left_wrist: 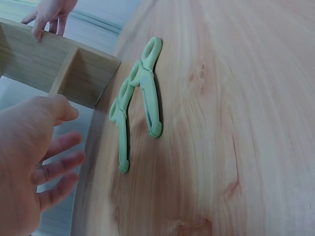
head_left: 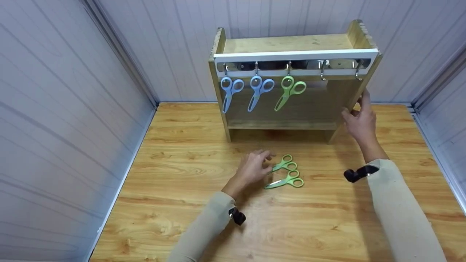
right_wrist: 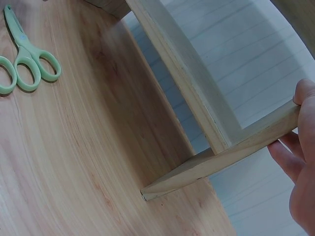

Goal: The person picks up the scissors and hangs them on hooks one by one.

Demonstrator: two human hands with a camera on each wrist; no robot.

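My left hand point(head_left: 253, 166) hovers low over the table with its fingers loosely spread, just left of two green scissors. The farther green scissors point(head_left: 283, 164) lie partly behind its fingertips in the head view; the left wrist view shows a gap between them and the hand. The nearer green scissors point(head_left: 288, 179) lie flat beside them, handles to the right. My right hand point(head_left: 363, 122) grips the right side panel point(right_wrist: 231, 156) of a wooden rack point(head_left: 282, 125), thumb on the front edge and fingers behind.
From the rack's metal hook strip point(head_left: 307, 64) hang blue scissors point(head_left: 227, 97), second blue scissors point(head_left: 255, 96) and green scissors point(head_left: 285, 96). Two bare hooks are at the right. Panelled walls point(head_left: 72, 109) enclose the wooden table point(head_left: 164, 145) at the back and sides.
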